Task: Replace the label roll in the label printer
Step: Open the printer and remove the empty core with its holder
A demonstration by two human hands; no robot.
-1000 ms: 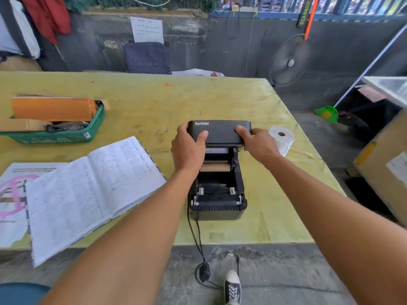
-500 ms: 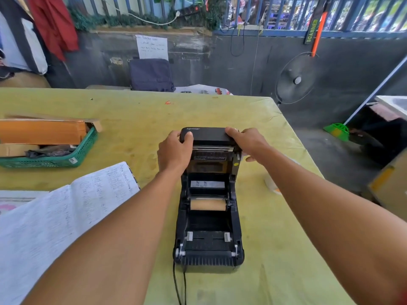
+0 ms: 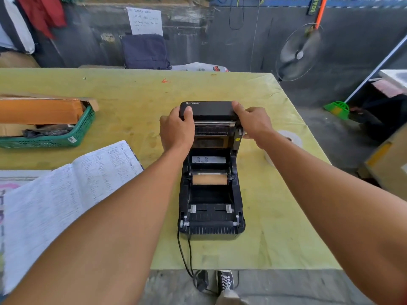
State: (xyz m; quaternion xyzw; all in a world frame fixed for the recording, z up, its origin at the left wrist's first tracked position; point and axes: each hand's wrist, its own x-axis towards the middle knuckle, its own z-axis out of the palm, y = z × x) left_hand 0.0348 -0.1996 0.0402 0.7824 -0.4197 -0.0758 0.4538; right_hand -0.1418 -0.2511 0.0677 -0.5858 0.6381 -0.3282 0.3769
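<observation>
A black label printer [image 3: 211, 208] sits in the middle of the yellow table with its lid [image 3: 209, 111] swung up and back. My left hand [image 3: 176, 130] grips the lid's left edge and my right hand [image 3: 253, 124] grips its right edge. Inside the bay a bare brown cardboard core [image 3: 209, 179] rests on the holder. A white label roll [image 3: 288, 139] stands on the table right of the printer, partly hidden behind my right forearm.
An open handwritten ledger [image 3: 66, 194] lies at the left. A green basket [image 3: 55, 137] with cardboard is at far left. The printer's cables [image 3: 185, 256] drop over the table's near edge. A fan [image 3: 299, 53] and a cardboard box [image 3: 389, 164] stand to the right.
The lid has been swung from half raised to fully open, exposing the roll bay. Both hands stayed on its edges. The view shifted, so the white roll is now mostly behind my right arm.
</observation>
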